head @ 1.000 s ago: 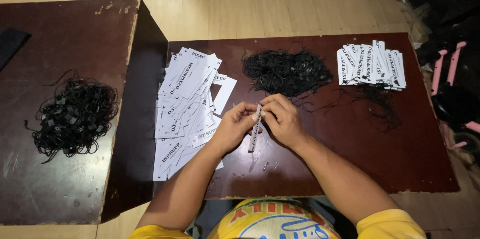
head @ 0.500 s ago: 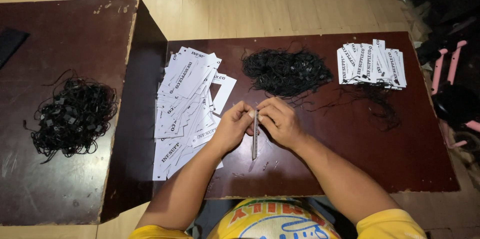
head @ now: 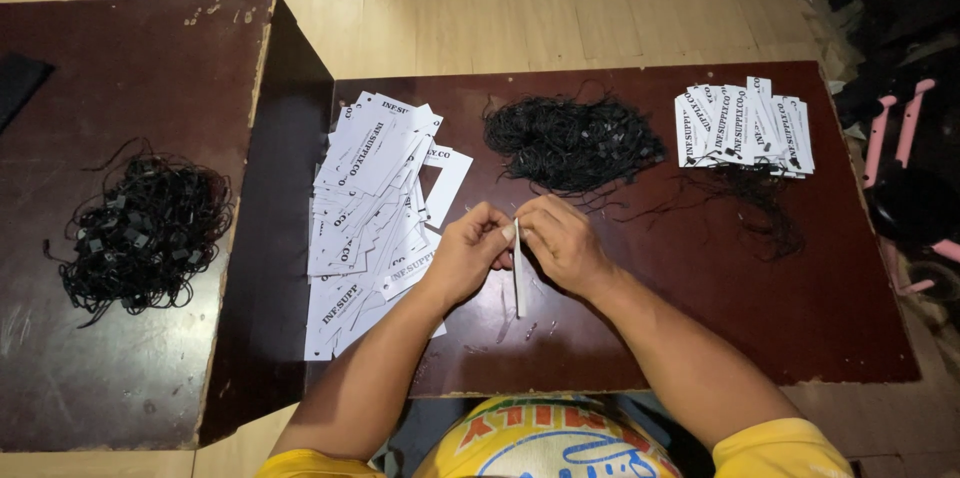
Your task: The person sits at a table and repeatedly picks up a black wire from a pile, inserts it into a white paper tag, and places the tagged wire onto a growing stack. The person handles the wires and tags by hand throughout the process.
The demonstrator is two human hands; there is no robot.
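Observation:
My left hand (head: 468, 256) and my right hand (head: 563, 241) meet over the middle of a dark brown table (head: 700, 328). Together they pinch the top of a white paper tag (head: 518, 273), which hangs edge-on towards the camera. Just beyond the hands lies a tangled pile of thin black strings (head: 572, 141). A loose spread of white printed tags (head: 372, 208) covers the table left of my left hand. A neater stack of tags with black strings attached (head: 745, 128) lies at the far right.
A second, higher brown table (head: 120, 358) stands to the left, carrying another heap of black strings (head: 145, 230). Pale wooden floor lies beyond both tables. Pink and black objects (head: 905, 178) sit off the right edge.
The tag between my hands has turned from a slant to hanging straight down, edge-on. Both hands have stayed in the same spot.

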